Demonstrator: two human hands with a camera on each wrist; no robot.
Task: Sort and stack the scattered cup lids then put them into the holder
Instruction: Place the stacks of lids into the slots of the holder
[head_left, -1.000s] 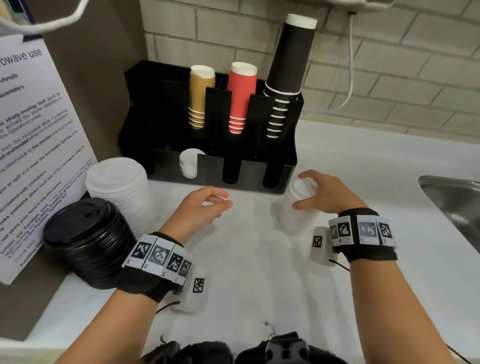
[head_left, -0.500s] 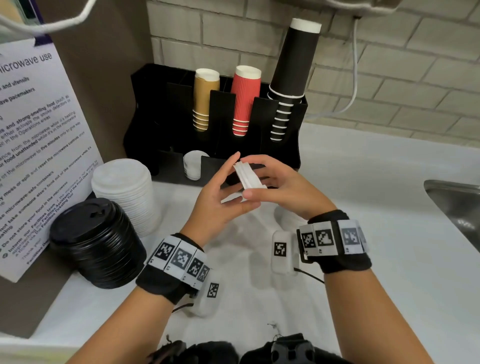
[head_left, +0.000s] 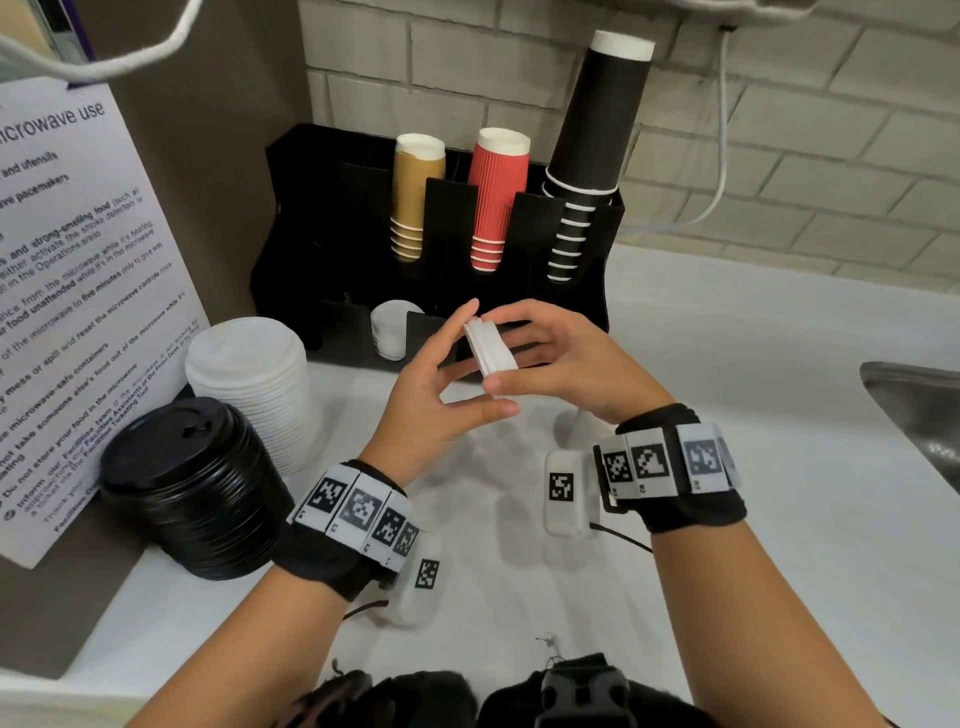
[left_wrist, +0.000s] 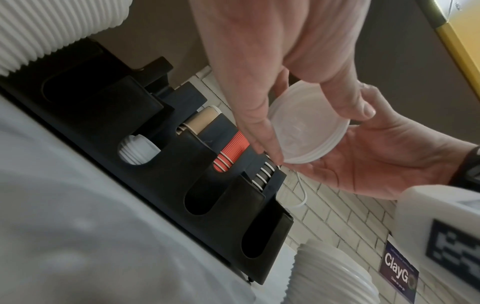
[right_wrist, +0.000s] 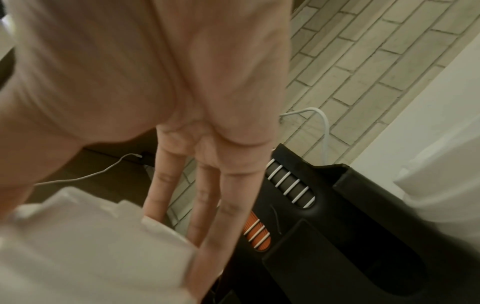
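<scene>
A thin stack of small white lids (head_left: 488, 353) is held on edge in the air just in front of the black holder (head_left: 582, 291). My right hand (head_left: 540, 353) pinches it, thumb on the near rim and fingers behind. My left hand (head_left: 462, 364) spans it with fingers on one side of the rim and the thumb on the other, clearest in the left wrist view (left_wrist: 309, 131). The holder's left front slot (left_wrist: 137, 152) holds small white lids (head_left: 389, 332). On the counter stand a tall white lid stack (head_left: 249, 379) and a black lid stack (head_left: 192, 488).
Tan, red and black paper cups (head_left: 493, 197) fill the holder's back slots. Another white ribbed stack (left_wrist: 332, 273) stands on the counter under my right hand. A printed sign (head_left: 78, 291) leans at the left, and a steel sink (head_left: 914, 405) lies at the right.
A second ago my right hand was on a white stack on the counter and my left hovered open. Both hands have risen and met around a few lids.
</scene>
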